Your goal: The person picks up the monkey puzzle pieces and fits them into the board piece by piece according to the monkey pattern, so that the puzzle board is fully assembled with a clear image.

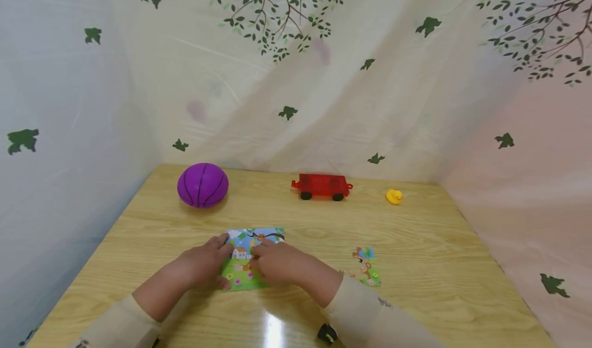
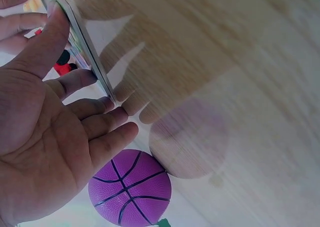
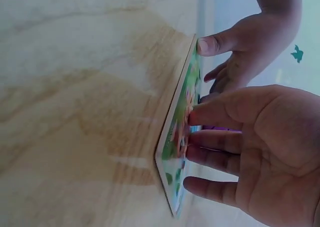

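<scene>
Both hands are resting on the puzzle board (image 1: 252, 258), which is lying flat on the surface (image 1: 416, 245) near its front edge. Left hand (image 1: 203, 263), grip relaxed and wide, is touching the board's left edge with thumb and fingertips. Right hand (image 1: 279, 263), fingers extended, is pressing the picture face. A loose puzzle piece (image 1: 366, 267) is lying to the right.

Right hand (image 3: 260, 152) fingertips on puzzle board (image 3: 177, 137)

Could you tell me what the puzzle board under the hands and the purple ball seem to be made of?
Puzzle board: probably thin wood or card, a pale plain edge under a glossy printed face. Purple ball: likely rubber or soft plastic, smooth, with moulded dark basketball seams.
</scene>
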`<state>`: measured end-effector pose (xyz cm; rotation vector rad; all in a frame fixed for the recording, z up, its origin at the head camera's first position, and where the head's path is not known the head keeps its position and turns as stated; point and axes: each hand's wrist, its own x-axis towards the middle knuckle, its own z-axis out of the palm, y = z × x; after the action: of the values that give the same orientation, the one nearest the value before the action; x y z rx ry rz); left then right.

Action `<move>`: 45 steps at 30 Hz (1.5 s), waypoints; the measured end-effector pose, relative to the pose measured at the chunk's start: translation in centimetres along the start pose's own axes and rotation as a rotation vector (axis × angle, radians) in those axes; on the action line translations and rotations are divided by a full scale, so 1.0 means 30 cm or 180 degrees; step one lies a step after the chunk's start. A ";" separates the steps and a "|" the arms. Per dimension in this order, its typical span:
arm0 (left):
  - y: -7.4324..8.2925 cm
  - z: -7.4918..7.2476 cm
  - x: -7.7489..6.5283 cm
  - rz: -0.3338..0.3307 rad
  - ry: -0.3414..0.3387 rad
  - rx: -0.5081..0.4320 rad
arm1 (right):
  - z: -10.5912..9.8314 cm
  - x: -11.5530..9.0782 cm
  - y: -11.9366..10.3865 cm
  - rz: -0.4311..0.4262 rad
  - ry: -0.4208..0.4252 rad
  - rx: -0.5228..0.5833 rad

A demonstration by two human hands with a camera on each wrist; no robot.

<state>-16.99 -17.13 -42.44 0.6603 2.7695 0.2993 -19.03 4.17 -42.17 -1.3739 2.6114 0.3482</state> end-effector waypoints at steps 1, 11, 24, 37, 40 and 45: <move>0.000 -0.001 0.002 -0.0013 -0.0007 0.0002 | 0.000 -0.006 0.001 0.0018 -0.0051 0.0040; -0.005 0.015 0.003 -0.0069 -0.0031 -0.0080 | 0.054 -0.082 0.091 -0.0072 0.0507 0.1040; 0.006 -0.001 0.006 -0.0066 -0.0053 -0.0034 | 0.095 -0.390 0.371 0.1547 0.0373 0.1416; 0.015 -0.009 -0.003 -0.0124 -0.0110 -0.0086 | 0.160 -0.516 0.448 0.2047 -0.0190 0.1230; 0.016 -0.012 -0.004 -0.0122 -0.0104 -0.0098 | 0.170 -0.507 0.452 0.1971 -0.0111 0.1231; 0.015 -0.011 -0.003 -0.0102 -0.0106 -0.0117 | 0.177 -0.497 0.451 0.1988 -0.0083 0.1288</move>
<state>-16.83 -16.82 -42.00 0.6059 2.7331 0.3287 -21.62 24.83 -41.73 -0.4136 2.8172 -0.0939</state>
